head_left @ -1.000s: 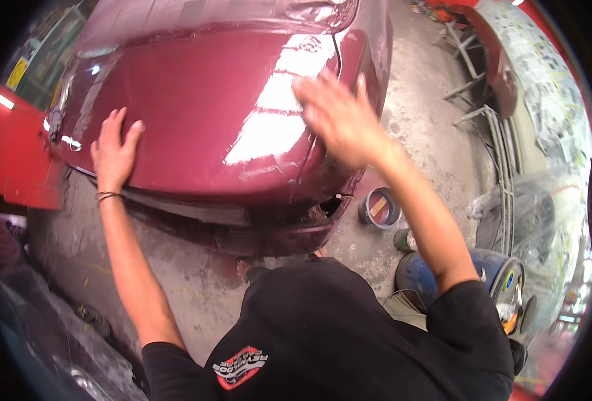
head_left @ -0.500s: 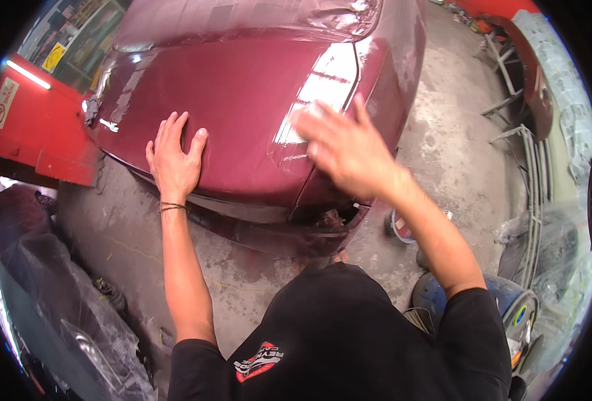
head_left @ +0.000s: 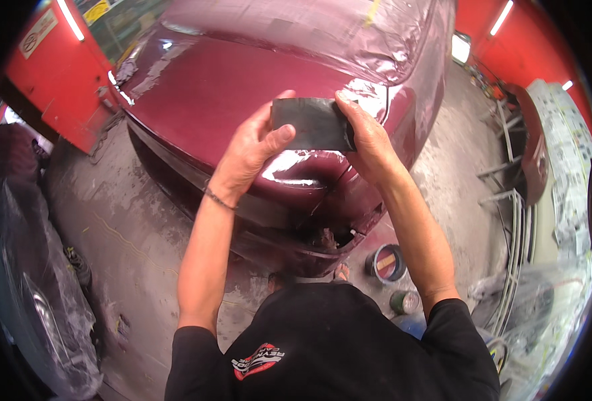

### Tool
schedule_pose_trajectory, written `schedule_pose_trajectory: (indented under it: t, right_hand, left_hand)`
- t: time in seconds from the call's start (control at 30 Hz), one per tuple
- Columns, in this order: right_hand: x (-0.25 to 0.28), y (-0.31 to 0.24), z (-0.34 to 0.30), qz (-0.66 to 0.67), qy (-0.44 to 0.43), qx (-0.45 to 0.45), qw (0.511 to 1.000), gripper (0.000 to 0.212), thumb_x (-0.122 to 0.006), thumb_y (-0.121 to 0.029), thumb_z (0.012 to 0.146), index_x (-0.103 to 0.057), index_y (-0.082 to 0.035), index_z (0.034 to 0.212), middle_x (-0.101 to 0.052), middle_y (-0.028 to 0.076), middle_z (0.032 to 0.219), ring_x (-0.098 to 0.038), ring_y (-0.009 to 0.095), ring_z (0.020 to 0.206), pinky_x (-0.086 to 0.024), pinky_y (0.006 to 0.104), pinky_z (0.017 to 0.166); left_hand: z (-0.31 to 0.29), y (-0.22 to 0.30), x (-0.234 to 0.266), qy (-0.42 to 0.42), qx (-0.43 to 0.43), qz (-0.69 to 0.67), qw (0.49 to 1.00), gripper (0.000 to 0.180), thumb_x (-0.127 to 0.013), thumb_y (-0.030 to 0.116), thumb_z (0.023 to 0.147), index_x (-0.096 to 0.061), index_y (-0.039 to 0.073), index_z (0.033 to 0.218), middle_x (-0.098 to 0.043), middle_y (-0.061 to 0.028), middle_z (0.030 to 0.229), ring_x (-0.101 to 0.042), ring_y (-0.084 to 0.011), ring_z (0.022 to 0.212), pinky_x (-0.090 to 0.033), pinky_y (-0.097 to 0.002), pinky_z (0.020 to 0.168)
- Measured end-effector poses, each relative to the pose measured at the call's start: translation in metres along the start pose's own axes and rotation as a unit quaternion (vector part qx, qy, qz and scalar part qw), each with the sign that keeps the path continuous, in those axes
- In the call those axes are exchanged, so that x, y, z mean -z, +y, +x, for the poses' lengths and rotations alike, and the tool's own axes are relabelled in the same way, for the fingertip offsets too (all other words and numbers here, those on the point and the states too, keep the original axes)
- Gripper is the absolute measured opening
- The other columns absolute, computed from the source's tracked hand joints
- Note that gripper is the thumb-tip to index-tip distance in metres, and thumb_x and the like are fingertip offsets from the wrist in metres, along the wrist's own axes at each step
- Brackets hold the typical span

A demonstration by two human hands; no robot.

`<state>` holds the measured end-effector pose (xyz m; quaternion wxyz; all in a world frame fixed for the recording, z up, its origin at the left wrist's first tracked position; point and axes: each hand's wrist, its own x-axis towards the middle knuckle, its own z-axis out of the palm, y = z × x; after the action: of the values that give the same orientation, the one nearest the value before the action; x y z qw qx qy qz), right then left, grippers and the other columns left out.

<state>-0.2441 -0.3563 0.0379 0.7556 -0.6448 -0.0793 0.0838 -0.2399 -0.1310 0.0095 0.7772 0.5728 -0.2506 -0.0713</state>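
Note:
Both my hands hold a dark grey rectangular sheet of sandpaper (head_left: 313,123) up in front of me. My left hand (head_left: 250,147) grips its left end, with the thumb across the near face. At the right end, my right hand (head_left: 366,134) has its thumb along the top corner; its other fingers are mostly hidden. Below the sheet is the glossy maroon panel (head_left: 209,100) of a car, with bright reflections near its right corner. Neither hand touches the car. An open cavity (head_left: 326,238) shows at the car's near right corner.
Clear film (head_left: 349,40) covers the car's glass. Right of my feet stand a bucket (head_left: 375,265) and a green can (head_left: 404,302). Metal stands (head_left: 520,234) and a maroon car part (head_left: 533,147) line the right side. Film-draped parts (head_left: 35,247) lie left.
Both hands have left the car panel and come together above it. The sandpaper sheet, not visible before, is now held between them. The view has shifted, showing more floor to the right.

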Motion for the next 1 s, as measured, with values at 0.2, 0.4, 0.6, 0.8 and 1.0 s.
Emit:
schedule_pose_trajectory:
  t: [0.2, 0.4, 0.6, 0.8, 1.0]
  right_hand:
    - [0.048, 0.0, 0.029, -0.173, -0.068, 0.171, 0.968, 0.049, -0.051, -0.045, 0.115, -0.072, -0.001, 0.123, -0.073, 0.006, 0.108, -0.066, 0.012, 0.095, -0.055, 0.0314, 0.086]
    - [0.133, 0.011, 0.085, -0.183, 0.083, 0.26, 0.944, 0.036, -0.054, -0.031, 0.115, -0.071, -0.002, 0.126, -0.078, 0.01, 0.107, -0.073, 0.015, 0.079, -0.058, 0.0305, 0.077]
    - [0.145, 0.037, 0.075, -0.169, 0.071, 0.347, 0.92, 0.02, -0.063, -0.016, 0.109, -0.075, -0.002, 0.117, -0.077, 0.011, 0.103, -0.073, 0.018, 0.088, -0.057, 0.0323, 0.078]
    - [0.158, 0.036, 0.073, -0.084, 0.127, 0.344, 0.926, 0.017, -0.064, -0.011, 0.108, -0.076, 0.0, 0.114, -0.076, 0.009, 0.097, -0.073, 0.017, 0.09, -0.058, 0.0311, 0.082]
    - [0.144, 0.033, 0.072, -0.082, 0.12, 0.364, 0.92, 0.015, -0.067, -0.009, 0.105, -0.076, 0.0, 0.113, -0.074, 0.012, 0.092, -0.072, 0.019, 0.084, -0.057, 0.0312, 0.078]
  left_hand:
    - [0.033, 0.004, -0.036, 0.053, 0.075, 0.089, 0.992, 0.057, -0.061, 0.032, 0.112, -0.05, -0.002, 0.156, -0.062, -0.0101, 0.152, -0.059, -0.0216, 0.138, -0.044, -0.0436, 0.12]
    - [-0.007, -0.023, -0.059, 0.035, -0.012, 0.655, 0.754, 0.059, -0.059, 0.002, 0.103, -0.05, 0.014, 0.16, -0.057, -0.0127, 0.159, -0.047, -0.0392, 0.152, -0.031, -0.0571, 0.127]
    - [-0.028, -0.026, -0.118, -0.009, 0.135, 0.747, 0.651, 0.066, -0.056, 0.035, 0.108, -0.037, 0.015, 0.168, -0.035, -0.012, 0.174, -0.027, -0.0356, 0.163, -0.013, -0.0691, 0.129]
    - [0.071, -0.037, -0.005, 0.04, 0.144, 0.757, 0.635, 0.066, -0.043, 0.049, 0.113, -0.033, 0.016, 0.169, -0.028, -0.0125, 0.177, -0.022, -0.0349, 0.165, -0.012, -0.0731, 0.127]
    - [0.157, -0.023, 0.131, 0.252, 0.243, 0.721, 0.598, 0.067, -0.033, 0.054, 0.112, -0.032, 0.019, 0.17, -0.021, -0.0043, 0.18, -0.017, -0.0286, 0.166, -0.009, -0.0723, 0.128]
